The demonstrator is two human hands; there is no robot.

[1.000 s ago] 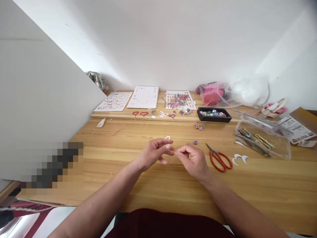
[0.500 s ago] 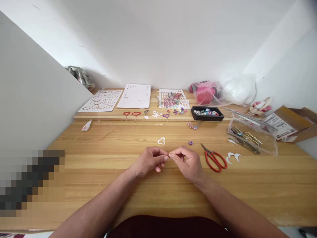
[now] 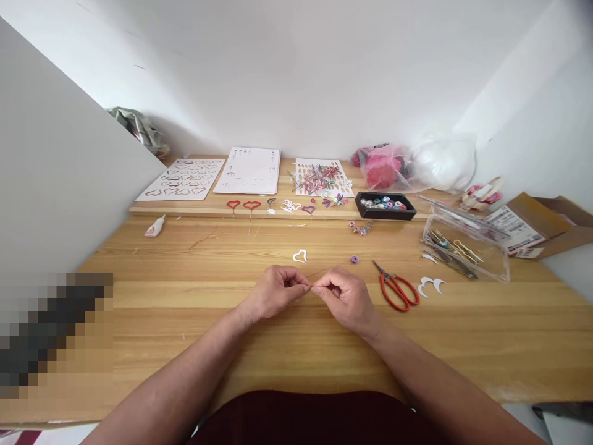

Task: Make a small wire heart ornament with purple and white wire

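Note:
My left hand [image 3: 281, 290] is closed in a pinch, its thumb and fingertip meeting those of my right hand [image 3: 343, 296], which pinches too. A thin brownish strand [image 3: 317, 272], a wire or a thread, shows just above the fingertips; its ends are hidden by the fingers. Beyond the hands lies a white heart-shaped paper outline [image 3: 300, 255]. A small purple spool [image 3: 354, 259] rests past my right hand. To the right of that hand are red-handled scissors [image 3: 396, 287], their blades pointing up and left.
On the rear ledge are sheets of cut-outs [image 3: 183, 179], red heart outlines [image 3: 252, 204], a pile of colourful flower pieces [image 3: 319, 179] and a black tray of spools [image 3: 385, 206]. At right stand a clear plastic box [image 3: 495, 262] and a cardboard box [image 3: 551, 222]. A small white bottle [image 3: 155, 226] lies left.
The camera view has shifted slightly, so the table items sit a little higher and further left. The fingers of my left hand have curled in more; both hands still pinch together.

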